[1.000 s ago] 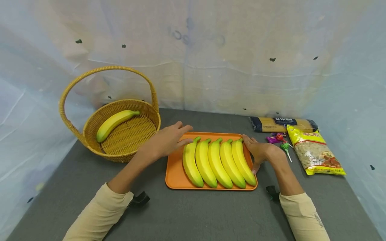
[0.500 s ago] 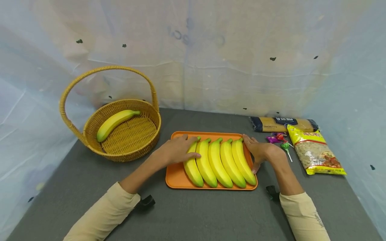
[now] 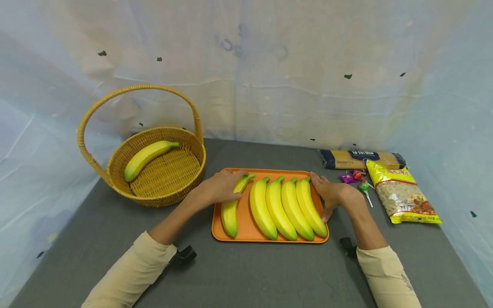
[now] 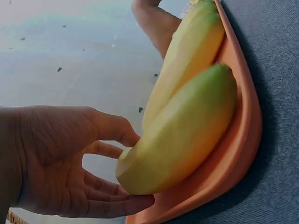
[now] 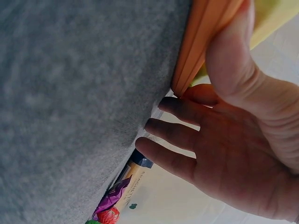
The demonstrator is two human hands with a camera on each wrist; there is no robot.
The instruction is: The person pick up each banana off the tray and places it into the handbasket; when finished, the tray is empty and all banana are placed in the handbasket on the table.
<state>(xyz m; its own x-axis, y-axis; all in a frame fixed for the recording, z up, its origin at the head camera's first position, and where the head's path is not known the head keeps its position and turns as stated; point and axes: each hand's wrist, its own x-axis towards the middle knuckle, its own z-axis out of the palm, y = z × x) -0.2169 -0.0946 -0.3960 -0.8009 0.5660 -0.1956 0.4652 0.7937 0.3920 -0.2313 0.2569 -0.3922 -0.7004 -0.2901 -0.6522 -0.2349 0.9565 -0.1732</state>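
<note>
An orange tray (image 3: 246,233) on the grey table holds several yellow bananas (image 3: 283,207) side by side. My left hand (image 3: 219,188) grips the leftmost banana (image 3: 230,211) near its stem end, and it lies pulled apart from the others toward the tray's left rim. In the left wrist view my left hand (image 4: 60,172) has fingers under and thumb over this banana (image 4: 187,135), above the tray (image 4: 250,140). My right hand (image 3: 330,192) rests against the tray's right edge. The right wrist view shows the right hand (image 5: 233,158) with straight fingers and its thumb on the tray rim (image 5: 205,37).
A wicker basket (image 3: 115,160) with a tall handle stands at the left and holds one banana (image 3: 148,155). A spaghetti pack (image 3: 360,159), a yellow bag (image 3: 402,194) and some lollipops (image 3: 360,179) lie at the right. White sheeting walls in the table.
My left hand came down from above the tray's corner onto the leftmost banana, took hold of it and slid it left, away from the row. The right hand stayed put.
</note>
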